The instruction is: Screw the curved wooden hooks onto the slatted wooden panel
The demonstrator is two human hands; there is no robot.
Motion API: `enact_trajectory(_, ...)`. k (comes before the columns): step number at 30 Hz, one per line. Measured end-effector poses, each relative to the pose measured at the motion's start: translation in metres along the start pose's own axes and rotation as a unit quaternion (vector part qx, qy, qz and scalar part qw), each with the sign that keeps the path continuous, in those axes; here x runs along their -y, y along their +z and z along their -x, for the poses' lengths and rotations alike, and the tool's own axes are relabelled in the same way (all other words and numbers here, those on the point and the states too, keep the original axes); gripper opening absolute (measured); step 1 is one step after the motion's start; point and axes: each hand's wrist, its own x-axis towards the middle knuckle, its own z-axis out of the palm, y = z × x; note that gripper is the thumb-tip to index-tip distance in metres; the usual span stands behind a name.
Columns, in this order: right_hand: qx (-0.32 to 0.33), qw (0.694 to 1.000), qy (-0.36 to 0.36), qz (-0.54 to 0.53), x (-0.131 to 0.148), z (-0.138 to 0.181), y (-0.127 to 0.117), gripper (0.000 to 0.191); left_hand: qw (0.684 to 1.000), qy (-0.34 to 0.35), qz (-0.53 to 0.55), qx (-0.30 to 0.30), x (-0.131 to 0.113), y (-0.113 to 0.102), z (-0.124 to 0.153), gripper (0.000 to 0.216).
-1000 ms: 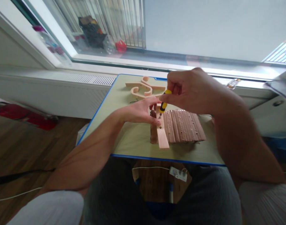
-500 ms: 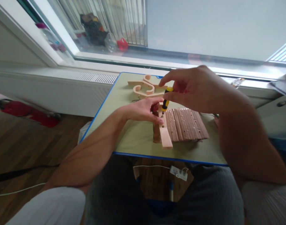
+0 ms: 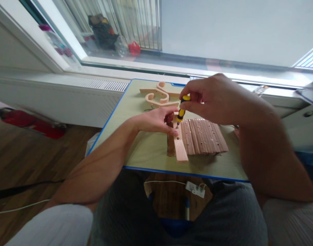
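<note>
A pale wooden piece with a hole lies across the left side of a corrugated cardboard block. My left hand is closed around its far part, thumb on top. My right hand pinches the handle of a short yellow and black screwdriver between thumb and fingers. The screwdriver leans slightly, its tip down at the wooden piece just beyond my left thumb. Whether a screw sits under the tip is too small to make out.
Curved wooden pieces lie at the back of the blue-edged table. Behind the table are a radiator and a window. A red fire extinguisher is on the floor at left. Below the table hangs a white power strip.
The fingers of my right hand have shifted a little to the right and closed more around the screwdriver handle. My left hand and the wooden piece have hardly moved.
</note>
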Motion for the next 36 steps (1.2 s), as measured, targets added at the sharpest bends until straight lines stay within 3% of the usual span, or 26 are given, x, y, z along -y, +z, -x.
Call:
enact_trajectory(9,-0.046,0.998,0.032,0.006,0.008,-0.008,0.011,0.025,0.999,-0.027,-0.031,0.0,-0.004,-0.002,0.0,0.061)
enact_trajectory(26,-0.036,0.999,0.005,-0.021,0.009,-0.001,0.003,0.019,1.0,-0.013,0.005,0.001,-0.005,0.001,0.0,0.059)
enact_trajectory(36,-0.006,0.998,-0.042,-0.053,0.002,-0.001,0.004,0.04,0.999,-0.033,-0.031,-0.012,-0.005,-0.001,0.002,0.058)
